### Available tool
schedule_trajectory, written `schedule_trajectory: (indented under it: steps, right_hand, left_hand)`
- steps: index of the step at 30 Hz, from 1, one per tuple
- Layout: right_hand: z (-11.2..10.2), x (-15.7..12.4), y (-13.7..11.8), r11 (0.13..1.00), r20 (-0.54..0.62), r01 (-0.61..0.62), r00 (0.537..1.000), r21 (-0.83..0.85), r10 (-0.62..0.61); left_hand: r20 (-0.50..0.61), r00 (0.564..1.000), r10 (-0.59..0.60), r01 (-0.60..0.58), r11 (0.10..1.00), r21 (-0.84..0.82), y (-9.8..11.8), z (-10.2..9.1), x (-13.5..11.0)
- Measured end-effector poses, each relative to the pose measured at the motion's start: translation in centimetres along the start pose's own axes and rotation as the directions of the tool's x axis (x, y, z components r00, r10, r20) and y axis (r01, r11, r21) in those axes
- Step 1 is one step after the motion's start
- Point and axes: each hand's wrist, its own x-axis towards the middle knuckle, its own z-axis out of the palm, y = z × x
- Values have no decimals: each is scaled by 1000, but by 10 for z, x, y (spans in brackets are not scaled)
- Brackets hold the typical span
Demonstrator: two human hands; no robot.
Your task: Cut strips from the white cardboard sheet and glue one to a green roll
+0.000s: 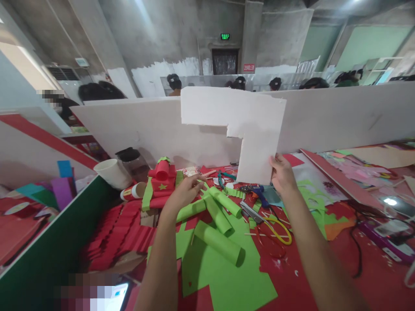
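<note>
My right hand (282, 175) grips the lower right edge of an L-shaped white board (259, 125), holding it upright above the table. The board's edges look roughly cut. My left hand (186, 192) is loosely open beside several rolled green paper tubes (223, 203); whether its fingertips touch the nearest tube is hard to see. Flat green paper (223, 276) lies beneath the tubes. Left of that hand stands a red paper model (162, 185) with a yellow star and green strips. Yellow-handled scissors (259, 216) and a blue glue gun (261, 194) lie below the board.
Pleated red paper (125, 233) lies at the left, by a dark green panel (55, 242). A white cup (112, 172) and a dark-lidded jar (131, 162) stand behind it. A long white partition (340, 112) spans the back. A purple power strip (385, 242) with cords is at the right.
</note>
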Motion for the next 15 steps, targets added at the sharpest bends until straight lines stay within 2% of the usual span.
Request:
schedule_trajectory:
  steps: [4, 7, 11, 15]
  right_hand:
    - [5, -5, 2, 997, -38, -75, 997, -26, 74]
    - [4, -5, 2, 994, -43, -86, 996, -70, 83]
    - [-3, -3, 2, 995, -14, -22, 1000, -94, 20]
    - [-7, 0, 8, 999, -32, -1, 999, -49, -1]
  left_hand:
    - [21, 1000, -7, 6, 999, 34, 0, 1, 2]
    - [30, 999, -29, 25, 994, 106, -5, -1, 2]
    - [51, 993, -105, 87, 955, 284, -13, -3, -1]
    - [79, 981, -178, 117, 862, 494, -20, 1, -3]
